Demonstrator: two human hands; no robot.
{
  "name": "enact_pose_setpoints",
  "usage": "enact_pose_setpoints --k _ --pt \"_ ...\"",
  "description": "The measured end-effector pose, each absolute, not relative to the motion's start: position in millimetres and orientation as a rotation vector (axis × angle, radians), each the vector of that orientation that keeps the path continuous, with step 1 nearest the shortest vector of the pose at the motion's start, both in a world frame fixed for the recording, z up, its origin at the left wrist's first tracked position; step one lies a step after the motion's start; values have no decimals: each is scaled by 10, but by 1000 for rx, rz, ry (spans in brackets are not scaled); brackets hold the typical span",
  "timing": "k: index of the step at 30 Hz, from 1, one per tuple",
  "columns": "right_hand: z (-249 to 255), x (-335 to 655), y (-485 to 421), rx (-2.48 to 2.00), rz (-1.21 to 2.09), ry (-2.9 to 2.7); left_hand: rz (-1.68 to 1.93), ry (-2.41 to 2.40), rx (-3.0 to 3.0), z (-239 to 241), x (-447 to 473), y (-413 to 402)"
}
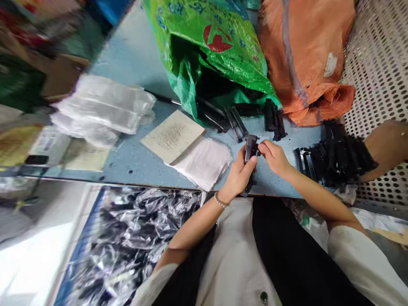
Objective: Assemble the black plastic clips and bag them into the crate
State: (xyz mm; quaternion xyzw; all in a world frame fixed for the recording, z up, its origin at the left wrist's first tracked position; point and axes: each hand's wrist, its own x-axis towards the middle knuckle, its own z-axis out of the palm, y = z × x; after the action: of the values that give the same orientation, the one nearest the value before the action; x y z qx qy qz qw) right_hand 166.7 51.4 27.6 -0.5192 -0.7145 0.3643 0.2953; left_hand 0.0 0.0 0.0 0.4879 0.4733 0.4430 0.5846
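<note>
My left hand is wrapped round a long black plastic part that stands upright near the table's front edge. My right hand pinches the top of the same part from the right. More black parts lie loose on the blue table just beyond my hands. A further pile of black parts sits to the right.
A green woven sack spills black parts at the back. An orange sack lies beside it. Clear plastic bags, a card and a stack of small bags lie left. A bin of bagged parts is below.
</note>
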Motion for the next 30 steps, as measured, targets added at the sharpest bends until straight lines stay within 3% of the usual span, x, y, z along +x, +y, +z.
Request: enact_pose_setpoints --k 7,13,19,24,30 --pt "107 1602 79 -1044 643 -2527 1165 1160 882 105 -91 146" --pt "35 1576 24 -1395 1071 -2377 1204 1240 878 -182 -150 246" --pt "-115 2187 1107 -1975 186 -1946 976 1590 1369 -767 -40 203" --pt "-271 2588 1461 -2220 558 -1777 1004 1630 1607 -905 107 92" --pt "-40 2281 523 -1665 723 -1887 1159 1129 1341 -493 226 183"
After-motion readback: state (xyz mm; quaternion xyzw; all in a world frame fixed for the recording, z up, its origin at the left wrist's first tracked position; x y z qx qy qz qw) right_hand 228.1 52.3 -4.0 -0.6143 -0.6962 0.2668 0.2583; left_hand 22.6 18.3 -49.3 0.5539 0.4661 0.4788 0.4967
